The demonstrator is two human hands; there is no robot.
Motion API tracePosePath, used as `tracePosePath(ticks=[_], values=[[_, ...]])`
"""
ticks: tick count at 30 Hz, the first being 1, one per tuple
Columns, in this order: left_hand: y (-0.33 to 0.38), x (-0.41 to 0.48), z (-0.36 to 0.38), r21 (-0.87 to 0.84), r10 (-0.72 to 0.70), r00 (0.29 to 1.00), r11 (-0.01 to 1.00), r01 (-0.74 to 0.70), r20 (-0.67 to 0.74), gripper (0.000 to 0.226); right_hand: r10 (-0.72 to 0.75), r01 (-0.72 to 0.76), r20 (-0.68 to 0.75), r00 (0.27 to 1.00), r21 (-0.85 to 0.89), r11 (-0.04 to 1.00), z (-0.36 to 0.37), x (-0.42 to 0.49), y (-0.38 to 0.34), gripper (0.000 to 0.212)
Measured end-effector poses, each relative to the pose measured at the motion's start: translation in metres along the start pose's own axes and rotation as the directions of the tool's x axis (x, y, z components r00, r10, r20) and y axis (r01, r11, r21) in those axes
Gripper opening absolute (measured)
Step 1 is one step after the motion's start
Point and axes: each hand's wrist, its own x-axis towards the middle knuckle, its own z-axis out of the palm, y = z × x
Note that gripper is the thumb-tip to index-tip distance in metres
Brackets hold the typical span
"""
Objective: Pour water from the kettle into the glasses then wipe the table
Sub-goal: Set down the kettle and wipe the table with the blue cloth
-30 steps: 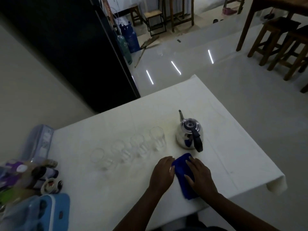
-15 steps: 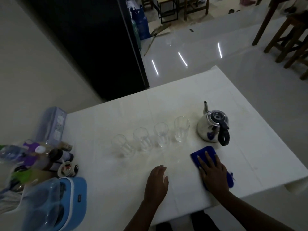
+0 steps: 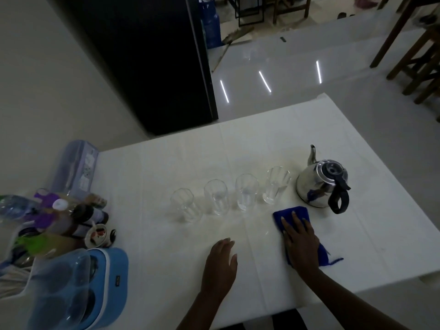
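Cloth (image 3: 291,214): deep blue, rumpled, a loose thread trailing — flat on the white table (image 3: 166,163), just before the kettle.
Right hand (image 3: 300,244): palm down on the cloth, fingers spread.
Left hand (image 3: 220,265): flat on bare table, fingers together.
Kettle (image 3: 319,184): shiny steel, black handle.
Glasses (image 3: 229,196): four, clear — one row.

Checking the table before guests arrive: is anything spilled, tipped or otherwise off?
Nothing tipped: four glasses and the kettle stand upright. A faint yellowish stain marks the table around them, and a loose thread trails from the blue cloth.
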Motion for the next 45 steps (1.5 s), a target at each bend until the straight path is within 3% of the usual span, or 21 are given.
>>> tracePosePath(ticks=[7,13,21,23,26,28,30,34,36,39,41,43,45], values=[[-0.008,0.000,-0.002,0.004,-0.007,1.000,1.000,0.007,-0.003,0.036,-0.107,0.104,0.093,0.990,0.030,0.994,0.018,-0.007,-0.047,0.055],[-0.015,-0.010,-0.009,-0.011,-0.002,1.000,1.000,0.002,-0.004,0.036,-0.274,0.288,0.121,0.954,-0.131,0.948,0.013,-0.011,-0.014,0.050],[-0.025,-0.001,-0.015,0.002,0.008,0.999,1.000,-0.008,-0.036,0.037,-0.117,0.120,0.054,0.992,-0.055,0.991,0.026,0.002,-0.066,0.055],[-0.025,0.001,-0.016,0.009,0.023,0.999,1.000,-0.022,-0.025,0.036,-0.191,0.195,0.067,0.979,-0.062,0.979,0.029,-0.012,-0.062,0.060],[-0.025,0.003,-0.018,0.014,0.023,1.000,1.000,-0.024,0.003,0.036,-0.411,0.427,0.142,0.901,-0.110,0.898,0.028,-0.029,-0.027,0.087],[-0.027,0.001,-0.019,0.032,0.023,0.999,0.999,-0.024,0.025,0.036,-0.472,0.495,0.175,0.864,-0.131,0.859,0.020,-0.021,-0.006,0.096],[-0.029,-0.001,-0.019,0.044,0.033,0.999,0.998,-0.034,0.029,0.037,-0.411,0.433,0.162,0.897,-0.137,0.891,0.016,-0.015,-0.008,0.085],[-0.029,0.004,-0.018,0.062,0.054,0.997,0.996,-0.057,0.060,0.039,-0.159,0.161,0.059,0.986,-0.044,0.986,0.021,-0.013,-0.054,0.064],[-0.025,0.007,-0.017,0.061,0.061,0.996,0.996,-0.065,0.065,0.039,-0.227,0.230,0.055,0.972,-0.040,0.972,0.030,-0.027,-0.061,0.070],[-0.021,0.007,-0.019,0.044,0.057,0.996,0.997,-0.060,0.066,0.039,-0.502,0.511,0.125,0.856,-0.053,0.858,0.037,-0.046,-0.029,0.086],[-0.024,0.005,-0.020,0.041,0.051,0.997,0.998,-0.054,0.058,0.038,-0.587,0.597,0.118,0.801,-0.072,0.799,0.033,-0.039,0.000,0.088],[-0.030,0.001,-0.022,0.050,0.046,0.998,0.998,-0.048,0.048,0.038,-0.524,0.532,0.104,0.846,-0.085,0.842,0.026,-0.026,0.011,0.079],[-0.037,-0.004,-0.023,0.068,0.032,0.999,0.997,-0.034,0.034,0.038,-0.374,0.378,0.064,0.925,-0.065,0.923,0.027,-0.015,-0.008,0.065]])
